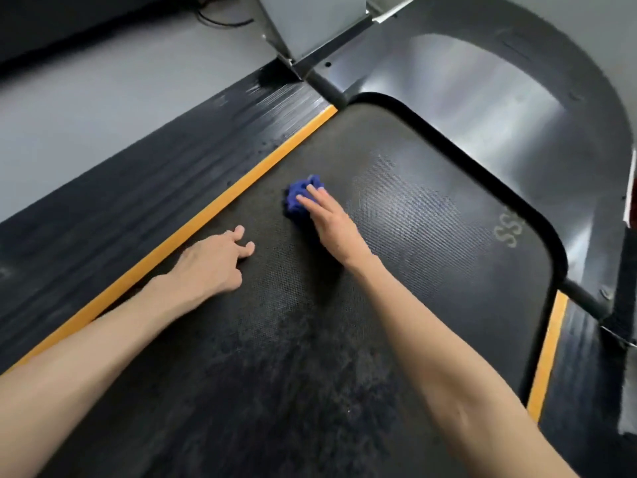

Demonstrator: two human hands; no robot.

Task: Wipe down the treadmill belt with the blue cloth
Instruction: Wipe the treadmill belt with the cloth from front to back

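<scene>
The black textured treadmill belt (413, 208) fills the middle of the view. A crumpled blue cloth (298, 198) lies on it near the left side. My right hand (331, 225) presses flat on the cloth, fingers stretched over its near part, so part of the cloth is hidden under the palm. My left hand (213, 260) rests on the belt a little nearer and to the left, fingers loosely curled, holding nothing. Dusty grey smears show on the belt near the bottom of the view.
Yellow strips (213, 215) edge the belt on both sides, with ribbed black side rails (138, 188) beyond. A glossy black motor cover (482, 91) curves around the belt's far end. A grey upright post (310, 22) rises at the top. Grey floor (86, 81) lies to the left.
</scene>
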